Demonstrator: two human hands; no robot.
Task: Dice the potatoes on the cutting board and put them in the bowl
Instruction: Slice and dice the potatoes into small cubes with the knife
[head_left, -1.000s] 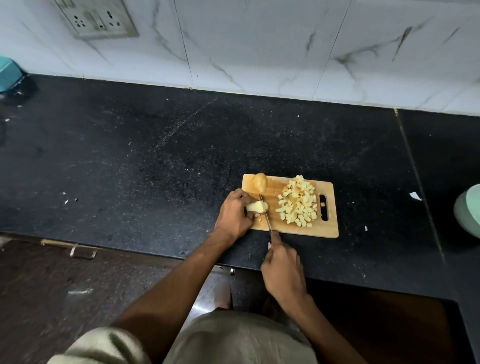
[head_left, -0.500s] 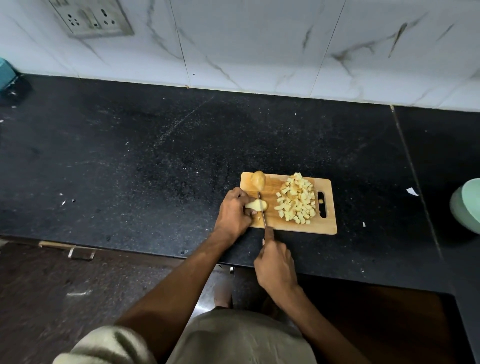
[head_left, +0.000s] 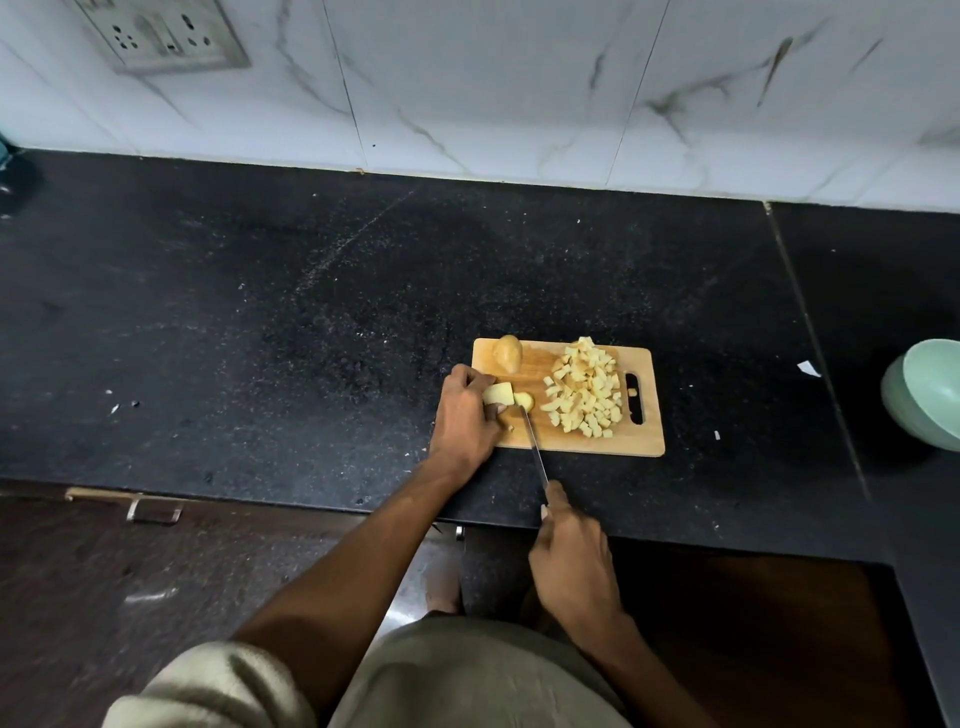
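Note:
A wooden cutting board (head_left: 644, 441) lies near the front edge of the black counter. My left hand (head_left: 465, 418) holds a peeled potato piece (head_left: 497, 393) at the board's left side. A small cut slice (head_left: 524, 400) lies just right of that piece. My right hand (head_left: 571, 564) grips a knife (head_left: 535, 447) by the handle; its blade tip rests on the board beside the slice. A pile of diced potato (head_left: 584, 387) covers the board's right half. One whole potato (head_left: 507, 353) sits at the far left corner. The mint green bowl (head_left: 930, 392) stands at the right edge.
The black stone counter (head_left: 311, 312) runs along a white marble-tiled wall with a socket panel (head_left: 166, 36) at top left. Small scraps lie on the counter at left and a white bit (head_left: 808, 369) near the bowl. A drawer handle (head_left: 153, 509) shows below the counter edge.
My right hand has drawn the knife back towards me, and a slice now lies apart from the potato piece. The left hand has stayed on the piece.

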